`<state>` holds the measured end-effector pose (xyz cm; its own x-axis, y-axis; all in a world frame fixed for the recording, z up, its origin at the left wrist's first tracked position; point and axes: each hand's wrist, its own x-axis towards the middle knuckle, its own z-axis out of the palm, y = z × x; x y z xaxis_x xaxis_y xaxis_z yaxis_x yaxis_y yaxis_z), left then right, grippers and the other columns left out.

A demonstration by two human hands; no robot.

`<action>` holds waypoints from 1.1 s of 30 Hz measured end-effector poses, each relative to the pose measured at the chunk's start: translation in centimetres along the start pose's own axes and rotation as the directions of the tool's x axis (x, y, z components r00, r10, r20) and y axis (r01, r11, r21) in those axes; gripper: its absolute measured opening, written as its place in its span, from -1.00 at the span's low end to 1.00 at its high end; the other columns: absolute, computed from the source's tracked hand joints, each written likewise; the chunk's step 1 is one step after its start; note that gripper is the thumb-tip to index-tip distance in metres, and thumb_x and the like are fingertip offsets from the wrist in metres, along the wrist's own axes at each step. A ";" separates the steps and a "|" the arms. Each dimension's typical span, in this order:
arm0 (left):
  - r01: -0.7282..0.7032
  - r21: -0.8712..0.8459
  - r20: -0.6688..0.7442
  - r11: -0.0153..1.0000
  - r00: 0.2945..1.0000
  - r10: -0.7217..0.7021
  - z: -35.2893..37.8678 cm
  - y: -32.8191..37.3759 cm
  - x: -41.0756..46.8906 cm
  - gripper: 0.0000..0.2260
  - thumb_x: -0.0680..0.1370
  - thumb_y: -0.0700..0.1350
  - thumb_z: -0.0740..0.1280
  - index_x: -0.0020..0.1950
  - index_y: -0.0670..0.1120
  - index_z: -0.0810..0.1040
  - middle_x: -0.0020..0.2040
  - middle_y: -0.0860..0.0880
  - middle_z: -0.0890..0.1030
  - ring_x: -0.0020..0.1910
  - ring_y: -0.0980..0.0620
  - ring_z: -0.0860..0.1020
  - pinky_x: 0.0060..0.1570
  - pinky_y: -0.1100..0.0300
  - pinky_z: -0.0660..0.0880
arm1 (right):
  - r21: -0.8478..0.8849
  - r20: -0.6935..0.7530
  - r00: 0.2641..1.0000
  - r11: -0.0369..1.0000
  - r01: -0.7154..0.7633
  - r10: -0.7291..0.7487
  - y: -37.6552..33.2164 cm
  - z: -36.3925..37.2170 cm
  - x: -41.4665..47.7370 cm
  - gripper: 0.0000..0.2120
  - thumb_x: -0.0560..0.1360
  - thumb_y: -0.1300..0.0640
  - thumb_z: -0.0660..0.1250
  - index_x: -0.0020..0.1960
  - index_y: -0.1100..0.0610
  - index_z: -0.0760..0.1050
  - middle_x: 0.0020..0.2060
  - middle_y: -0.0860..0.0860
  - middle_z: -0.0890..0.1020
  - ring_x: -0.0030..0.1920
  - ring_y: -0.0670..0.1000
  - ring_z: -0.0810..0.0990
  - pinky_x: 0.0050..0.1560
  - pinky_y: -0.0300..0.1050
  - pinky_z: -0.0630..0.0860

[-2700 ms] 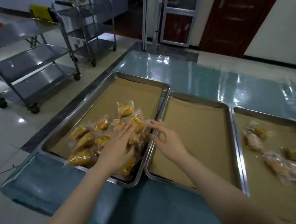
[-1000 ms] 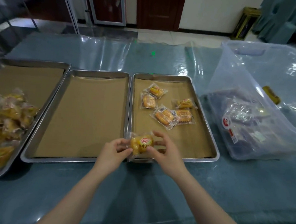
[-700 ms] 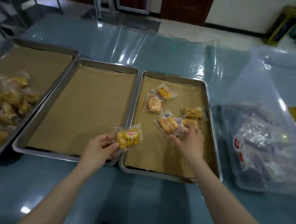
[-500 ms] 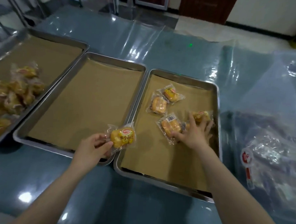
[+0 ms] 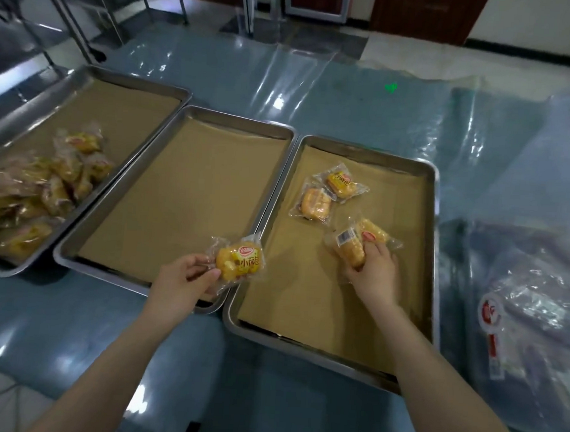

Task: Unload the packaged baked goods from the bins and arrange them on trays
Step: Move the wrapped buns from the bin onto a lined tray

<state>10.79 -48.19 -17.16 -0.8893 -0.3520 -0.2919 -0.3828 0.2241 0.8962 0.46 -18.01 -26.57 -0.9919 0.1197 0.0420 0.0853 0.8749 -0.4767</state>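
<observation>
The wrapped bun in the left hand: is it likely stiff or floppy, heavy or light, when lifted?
Probably light: the left hand holds the wrapped bun up by one side, between thumb and fingers. Its glossy, crinkled film is likely floppy at the edges and somewhat slippery. The bun looks soft, so hard squeezing may dent it.

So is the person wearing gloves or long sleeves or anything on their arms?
No. The left hand and right hand are bare: no gloves, rings or watch show. The left forearm and right forearm are uncovered, with no sleeve in view up to the picture's edge.
</observation>
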 end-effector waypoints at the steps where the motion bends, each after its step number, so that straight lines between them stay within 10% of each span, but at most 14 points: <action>1: -0.007 0.000 0.004 1.000 1.000 0.007 -0.2 0.0 0.1 -0.86 0.49 -0.25 0.38 -0.07 -0.02 0.53 -0.16 0.01 0.66 -0.40 0.15 0.61 -0.37 0.41 0.46 | 0.006 0.005 1.000 1.000 -0.019 0.019 -0.2 -0.3 0.1 -0.55 0.32 0.08 0.49 0.19 0.08 0.50 0.15 0.01 0.54 0.13 0.14 0.49 0.13 0.02 0.43; 9: -0.036 -0.042 0.013 0.998 0.999 0.036 -4.6 -1.6 3.1 -0.88 0.49 -0.18 0.40 -0.06 0.03 0.55 -0.16 0.02 0.68 -0.38 0.11 0.61 -0.12 0.09 0.50 | 0.023 -0.099 0.993 0.998 0.067 -0.064 -6.0 -1.6 -2.8 -0.51 0.30 0.11 0.53 0.20 0.08 0.52 0.10 -0.01 0.55 0.10 0.02 0.47 0.09 -0.07 0.43; 17: -0.103 -0.131 -0.071 0.986 0.993 0.094 -17.1 -3.4 9.6 -0.88 0.53 -0.24 0.33 -0.03 -0.03 0.57 -0.27 0.04 0.66 -0.34 0.16 0.59 -0.21 0.25 0.50 | 0.176 -0.103 0.981 0.968 0.179 -0.163 -21.9 1.4 -2.5 -0.74 0.29 0.22 0.49 -0.05 0.17 0.54 -0.13 0.02 0.49 -0.09 0.08 0.47 -0.15 -0.14 0.29; 29: -0.058 -0.046 -0.317 0.997 0.948 0.040 -39.9 -6.4 20.8 -0.91 0.53 -0.16 0.33 -0.15 -0.01 0.59 -0.24 -0.01 0.65 -0.24 -0.04 0.61 -0.21 0.09 0.54 | 0.387 0.030 0.955 0.884 0.261 -0.295 -49.8 14.7 -0.9 -0.66 0.34 0.07 0.46 0.10 0.03 0.53 -0.08 -0.11 0.45 -0.06 -0.03 0.48 -0.12 -0.15 0.37; 33: -0.040 -0.036 -0.221 0.999 0.975 0.031 -42.1 -5.3 24.1 -0.84 0.53 -0.15 0.35 0.10 -0.04 0.56 -0.06 0.02 0.65 -0.06 0.05 0.61 -0.19 0.23 0.55 | 0.350 0.020 0.941 0.884 0.309 -0.337 -56.1 17.2 1.9 -0.58 0.36 -0.06 0.47 0.17 0.02 0.50 0.00 -0.09 0.46 0.05 -0.01 0.48 0.01 -0.14 0.42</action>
<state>1.96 -96.08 -14.89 -0.8235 -0.5369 -0.1834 -0.3380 0.2045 0.9187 -7.87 -74.91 -14.88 -0.9642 -0.1920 0.1827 -0.2643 0.6460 -0.7161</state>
